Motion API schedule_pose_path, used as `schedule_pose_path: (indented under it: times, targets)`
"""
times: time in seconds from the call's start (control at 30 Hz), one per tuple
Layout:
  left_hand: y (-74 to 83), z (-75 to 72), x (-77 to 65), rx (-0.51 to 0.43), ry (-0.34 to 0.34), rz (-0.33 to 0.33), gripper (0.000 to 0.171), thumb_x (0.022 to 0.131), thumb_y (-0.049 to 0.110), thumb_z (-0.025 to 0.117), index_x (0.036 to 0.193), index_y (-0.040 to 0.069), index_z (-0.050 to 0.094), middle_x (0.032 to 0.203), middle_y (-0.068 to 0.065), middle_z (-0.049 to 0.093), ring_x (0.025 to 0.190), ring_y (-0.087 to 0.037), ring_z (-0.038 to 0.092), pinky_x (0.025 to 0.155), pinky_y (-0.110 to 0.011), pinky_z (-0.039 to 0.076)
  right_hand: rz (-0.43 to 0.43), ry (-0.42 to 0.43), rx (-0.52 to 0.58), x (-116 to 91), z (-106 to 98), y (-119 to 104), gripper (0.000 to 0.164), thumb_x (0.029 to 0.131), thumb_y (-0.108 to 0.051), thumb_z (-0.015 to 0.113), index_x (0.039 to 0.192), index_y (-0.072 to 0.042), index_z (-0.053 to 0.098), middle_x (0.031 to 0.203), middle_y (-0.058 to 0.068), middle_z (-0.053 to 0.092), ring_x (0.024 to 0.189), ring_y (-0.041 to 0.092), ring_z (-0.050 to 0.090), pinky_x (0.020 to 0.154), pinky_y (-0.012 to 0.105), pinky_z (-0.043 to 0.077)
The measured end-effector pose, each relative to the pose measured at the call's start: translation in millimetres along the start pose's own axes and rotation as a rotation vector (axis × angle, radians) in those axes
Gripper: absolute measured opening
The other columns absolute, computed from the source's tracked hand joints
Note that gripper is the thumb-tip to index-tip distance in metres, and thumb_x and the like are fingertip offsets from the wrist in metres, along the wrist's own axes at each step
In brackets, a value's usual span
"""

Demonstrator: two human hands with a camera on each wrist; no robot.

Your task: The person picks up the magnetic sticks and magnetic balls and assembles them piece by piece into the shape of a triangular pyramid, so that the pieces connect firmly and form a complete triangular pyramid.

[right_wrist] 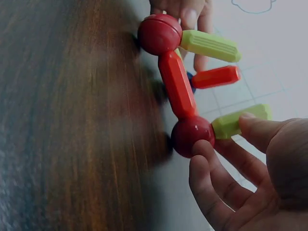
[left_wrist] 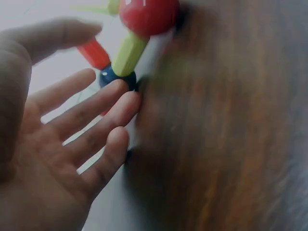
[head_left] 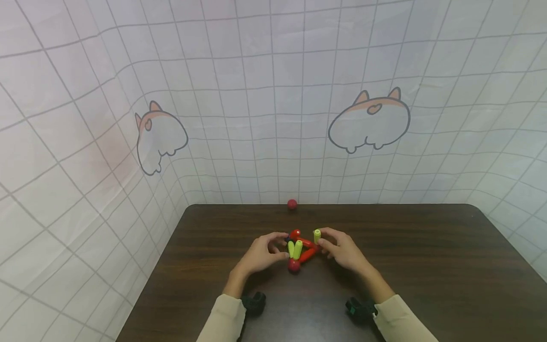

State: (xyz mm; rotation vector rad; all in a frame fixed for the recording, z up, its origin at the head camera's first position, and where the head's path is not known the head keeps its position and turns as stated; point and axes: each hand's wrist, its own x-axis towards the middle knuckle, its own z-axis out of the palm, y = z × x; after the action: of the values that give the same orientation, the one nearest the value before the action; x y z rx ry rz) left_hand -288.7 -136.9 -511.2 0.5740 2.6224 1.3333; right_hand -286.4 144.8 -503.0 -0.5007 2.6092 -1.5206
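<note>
A frame of magnetic sticks and balls lies on the table between both hands. A red ball (head_left: 294, 265) forms its near corner, with a yellow-green stick (head_left: 297, 249) rising from it. A red stick (right_wrist: 177, 84) joins that ball to another red ball (right_wrist: 185, 137). From this second ball rises a yellow-green stick (head_left: 317, 236), which my right hand (head_left: 346, 251) pinches, thumb on its side and other fingers by the ball. At the left corner, my left hand (head_left: 260, 254) has extended fingers against the blue ball (left_wrist: 107, 81). An upright red stick (right_wrist: 216, 77) stands on the blue ball.
A separate red ball (head_left: 292, 204) sits at the far edge of the dark wooden table (head_left: 427, 266). A white grid-patterned curtain (head_left: 256, 118) hangs behind the table and along its sides. Dark wrist cameras (head_left: 255, 303) are strapped to both wrists.
</note>
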Motion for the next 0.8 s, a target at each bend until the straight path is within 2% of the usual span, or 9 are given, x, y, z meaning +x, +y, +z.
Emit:
schedule_pose_path:
  times: [0.13,0.23,0.4,0.53,0.8]
  targets:
    - [1.5,-3.5,-2.7,-0.011,-0.061,-0.037,0.072,0.083,0.039,0.085,0.147,0.022,0.055,0.107,-0.002,0.07,0.088,-0.015,0.063,0.072,-0.032,0.05,-0.009,0.004,-0.031,0.3,2.2,-0.1,0.029,0.101,-0.018,0.065,0.128,-0.007,0.066,0.093,0.011,0.075,0.075,0.02,0.069,0.064,0.031,0.057]
    - [0.4,-3.5,-3.2,0.0,-0.074,-0.052,0.075,0.082,0.039,0.087,0.147,0.023,0.054,0.1,-0.002,0.069,0.089,-0.016,0.061,0.072,-0.033,0.049,-0.023,0.006,-0.05,0.5,4.3,-0.2,0.029,0.1,-0.018,0.066,0.127,-0.007,0.067,0.09,0.011,0.076,0.073,0.02,0.068,0.062,0.028,0.055]
    - [-2.3,-3.1,-3.0,0.005,-0.071,-0.034,0.071,0.083,0.037,0.086,0.145,0.021,0.057,0.112,-0.002,0.068,0.094,-0.015,0.062,0.073,-0.032,0.051,-0.04,0.033,-0.089,0.7,8.3,-0.4,0.028,0.099,-0.017,0.068,0.126,-0.008,0.068,0.087,0.008,0.074,0.071,0.016,0.065,0.06,0.026,0.053]
    - [-3.1,-3.2,-3.0,0.005,-0.078,-0.026,0.068,0.084,0.037,0.085,0.144,0.02,0.059,0.121,-0.002,0.066,0.097,-0.015,0.062,0.073,-0.031,0.051,-0.074,0.049,-0.119,0.6,12.1,0.0,0.029,0.098,-0.017,0.069,0.125,-0.008,0.069,0.094,0.005,0.069,0.068,0.01,0.06,0.06,0.025,0.052]
    - [-3.6,-2.1,-3.1,0.015,-0.091,-0.018,0.062,0.086,0.037,0.083,0.142,0.022,0.06,0.129,0.001,0.065,0.099,-0.015,0.062,0.076,-0.031,0.051,-0.119,0.065,-0.188,0.5,17.3,-0.1,0.026,0.097,-0.02,0.071,0.121,-0.01,0.072,0.098,0.003,0.064,0.064,0.006,0.054,0.059,0.024,0.048]
